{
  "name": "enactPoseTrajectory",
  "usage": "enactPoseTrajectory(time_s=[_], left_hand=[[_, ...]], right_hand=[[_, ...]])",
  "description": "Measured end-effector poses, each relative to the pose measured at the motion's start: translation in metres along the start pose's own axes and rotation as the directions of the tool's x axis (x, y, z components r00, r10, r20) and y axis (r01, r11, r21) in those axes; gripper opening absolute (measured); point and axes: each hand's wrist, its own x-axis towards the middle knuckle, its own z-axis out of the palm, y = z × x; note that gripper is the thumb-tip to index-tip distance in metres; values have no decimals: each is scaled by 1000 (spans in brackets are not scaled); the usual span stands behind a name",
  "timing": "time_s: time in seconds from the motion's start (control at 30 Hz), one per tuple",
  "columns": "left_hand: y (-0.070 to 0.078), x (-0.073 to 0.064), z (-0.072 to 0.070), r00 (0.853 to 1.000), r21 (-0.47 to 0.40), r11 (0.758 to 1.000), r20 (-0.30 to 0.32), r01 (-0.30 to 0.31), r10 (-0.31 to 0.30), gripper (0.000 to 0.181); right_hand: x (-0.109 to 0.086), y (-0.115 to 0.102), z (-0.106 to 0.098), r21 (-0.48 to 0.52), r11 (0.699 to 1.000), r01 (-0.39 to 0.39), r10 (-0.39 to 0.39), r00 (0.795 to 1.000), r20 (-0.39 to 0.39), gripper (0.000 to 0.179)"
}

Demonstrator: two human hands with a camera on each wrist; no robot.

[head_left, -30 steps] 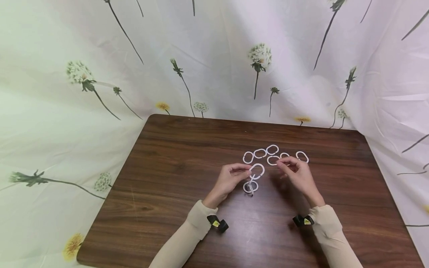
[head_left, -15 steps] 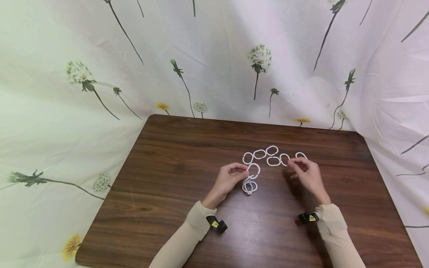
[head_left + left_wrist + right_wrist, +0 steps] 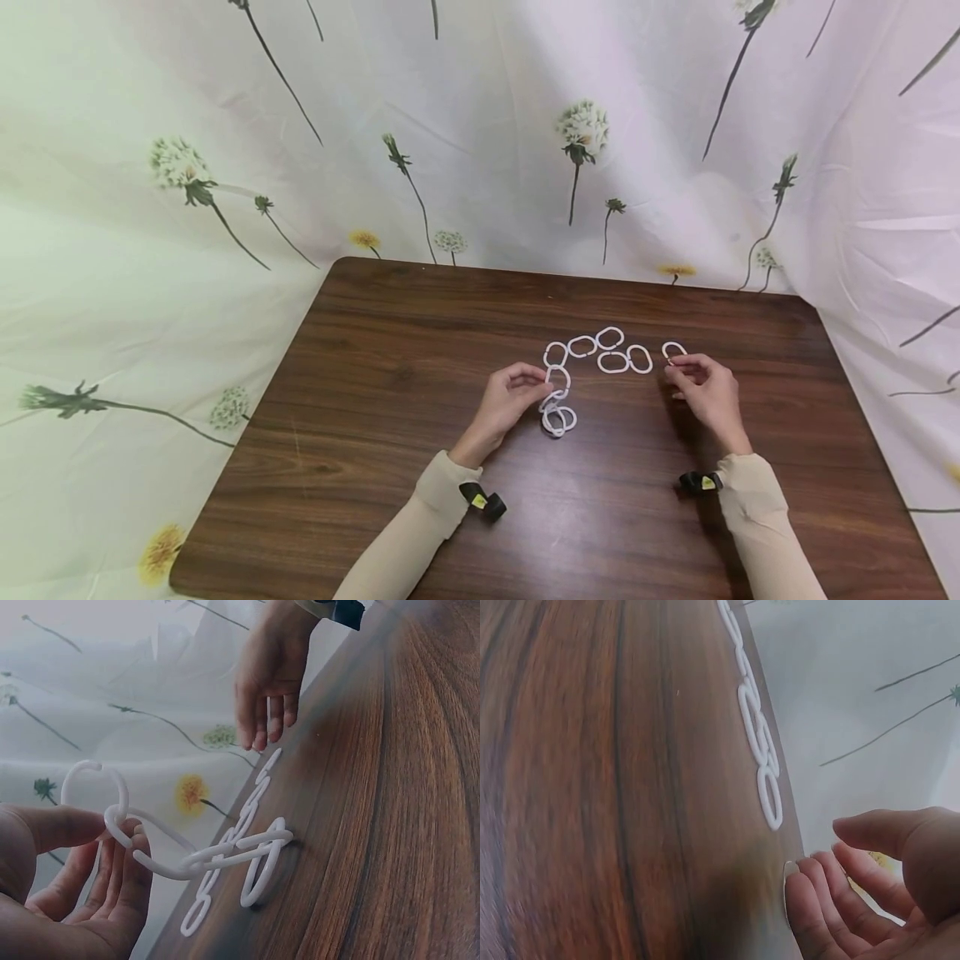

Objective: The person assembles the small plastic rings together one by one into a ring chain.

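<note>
My left hand (image 3: pixel 510 404) pinches a white plastic chain link (image 3: pixel 116 829) between thumb and fingertips. It belongs to a short chain of oval links, each with a small gap, whose lower links (image 3: pixel 574 417) droop to the table. In the left wrist view another link (image 3: pixel 63 787) loops up from the pinched one. My right hand (image 3: pixel 708 400) hovers at the far-right loose link (image 3: pixel 674 343), fingertips right at its near edge. The right wrist view has the thumb apart from the bent fingers, and that link (image 3: pixel 786 896) shows partly hidden behind them.
Several loose white links (image 3: pixel 613 372) lie in a curved row behind the hands on the brown wooden table (image 3: pixel 390 450). A white cloth (image 3: pixel 480 133) printed with dandelions hangs behind the table and along its sides.
My right hand has moved right, away from the chain and past the loose links to the far-right one. The left hand has shifted slightly left, with its top link lower.
</note>
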Motion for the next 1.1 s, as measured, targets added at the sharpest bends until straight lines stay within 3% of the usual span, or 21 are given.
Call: enactPoseTrajectory(time_s=[0.2,0.37,0.77,1.1], left_hand=[[0,0,0,1000,-2,1000,-2,6,-6,26],[-3,1,-1,1000,-2,1000,-3,5,-5,26],[-5,2,-2,1000,-20,1000,-2,14,-14,27],[-6,2,-4,1000,-36,999,1,23,-23,27]], right_hand=[[5,4,-5,0,999,-38,38,997,-72,30],[9,9,-8,-59,996,-70,64,993,-103,35],[16,14,-13,-169,983,-70,55,995,-87,47],[23,18,-10,-181,980,-82,61,991,-119,44]])
